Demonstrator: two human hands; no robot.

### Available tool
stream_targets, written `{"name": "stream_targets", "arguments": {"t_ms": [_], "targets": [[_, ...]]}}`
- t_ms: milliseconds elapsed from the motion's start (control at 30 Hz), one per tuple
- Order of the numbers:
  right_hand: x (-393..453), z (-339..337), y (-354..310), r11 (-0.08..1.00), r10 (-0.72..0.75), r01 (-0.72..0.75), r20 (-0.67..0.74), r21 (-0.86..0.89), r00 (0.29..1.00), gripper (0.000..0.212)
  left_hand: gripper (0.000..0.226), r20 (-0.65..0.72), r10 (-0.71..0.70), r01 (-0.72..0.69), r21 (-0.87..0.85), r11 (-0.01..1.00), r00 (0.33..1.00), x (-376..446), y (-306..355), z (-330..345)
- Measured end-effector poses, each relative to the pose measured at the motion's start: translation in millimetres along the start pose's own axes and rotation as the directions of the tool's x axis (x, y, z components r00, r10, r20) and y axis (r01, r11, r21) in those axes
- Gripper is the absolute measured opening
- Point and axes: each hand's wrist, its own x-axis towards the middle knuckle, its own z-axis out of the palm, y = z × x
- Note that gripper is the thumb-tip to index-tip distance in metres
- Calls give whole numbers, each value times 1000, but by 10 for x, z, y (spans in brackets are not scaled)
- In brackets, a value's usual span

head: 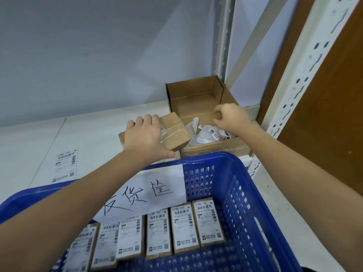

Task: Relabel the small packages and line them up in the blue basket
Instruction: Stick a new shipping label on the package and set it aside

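Left hand (144,137): lying palm-down over the taped cardboard package (172,134), fingers and thumb wrapping its edges, gripping it.
Package: sitting on the white shelf (84,142), at 12 o'clock beyond the blue basket (245,193), long axis running 10 to 4 o'clock.
Right hand (229,118): curling, fingertips pinched, over the open carton (196,95) of peeled label scraps (208,133); anything held is too small to tell.
Basket: labelled packages (184,228) standing in a row.

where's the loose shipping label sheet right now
In the head view, the loose shipping label sheet lies flat on the white shelf, far left, just beyond the blue basket.
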Motion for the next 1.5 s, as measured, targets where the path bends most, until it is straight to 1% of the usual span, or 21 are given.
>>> {"name": "stream_targets", "arguments": {"t_ms": [33, 100, 167, 233, 300, 367, 400, 567, 667, 733, 800, 933, 1100, 1167, 1233, 1300, 1400, 1467, 1500], "targets": [[-40, -77, -70, 994, -52, 55, -31, 99, 998, 40, 85, 12, -1, 1, -3, 1000, 1000, -14, 0, -10], [-140, -267, -285, 939, -218, 223, -49, 260, 975, 51, 84, 26, -2, 3, -14, 1000, 1000, -52, -18, -27], [-250, -434, -539, 878, -396, 377, 5, 294, 918, 64, 82, 27, -4, 5, -42, 999, 1000, -97, -62, -50], [-359, -532, -756, 845, -511, 476, 103, 244, 853, 81, 81, 28, -9, 11, -80, 997, 1000, -148, -116, -84], [-460, -541, -894, 832, -555, 538, 197, 135, 808, 98, 82, 28, 2, 1, -111, 994, 1000, -205, -164, -117], [-558, -484, -982, 803, -581, 596, 232, 5, 780, 110, 83, 11, 28, -26, -128, 991, 1000, -269, -212, -155], [-610, -456, -1020, 790, -594, 613, 231, -15, 770, 112, 84, 6, 44, -42, -139, 989, 999, -310, -239, -176], [-808, -388, -1239, 758, -647, 652, 149, 24, 747, 105, 95, 3, 123, -122, -141, 982, 992, -528, -439, -224], [-906, -382, -1407, 754, -653, 657, 122, 11, 747, 102, 119, 27, 125, -121, -101, 987, 992, -669, -623, -209], [-947, -380, -1493, 748, -659, 663, 91, -26, 746, 98, 128, 51, 108, -105, -51, 993, 993, -759, -778, -183], [-984, -368, -1568, 749, -658, 662, 72, -42, 749, 95, 123, 54, 77, -75, -40, 996, 996, -842, -957, -147], [-1051, -280, -1797, 752, -650, 655, 83, -75, 755, 96, 101, 37, 70, -68, -70, 995, 997, -955, -1285, -104], [-1066, -165, -2287, 702, -675, 692, 152, -168, 722, 98, 100, 43, 125, -126, 14, 992, 991, -1021, -1608, -74], [-1039, -100, -2467, 686, -688, 707, 160, -174, 707, 93, 99, 27, 123, -124, 29, 992, 992, -1033, -1736, -58], [-1004, -40, -2614, 691, -685, 702, 156, -170, 712, 89, 101, 5, 113, -113, 28, 993, 994, -1035, -1861, -11], [-952, 12, -2732, 701, -677, 688, 130, -188, 725, 87, 111, -27, 76, -77, -15, 997, 997, -1037, -1981, 55], [-827, 83, -2884, 730, -645, 644, 81, -230, 760, 83, 124, -4, -90, 89, -60, 994, 996, -986, -2179, 131], [-722, 138, -2972, 773, -592, 587, 55, -242, 804, 81, 120, 55, -222, 226, -85, 970, 973, -896, -2337, 192], [-665, 163, -3011, 801, -559, 552, 40, -232, 828, 80, 112, 93, -281, 291, -117, 950, 955, -841, -2422, 239]]}}
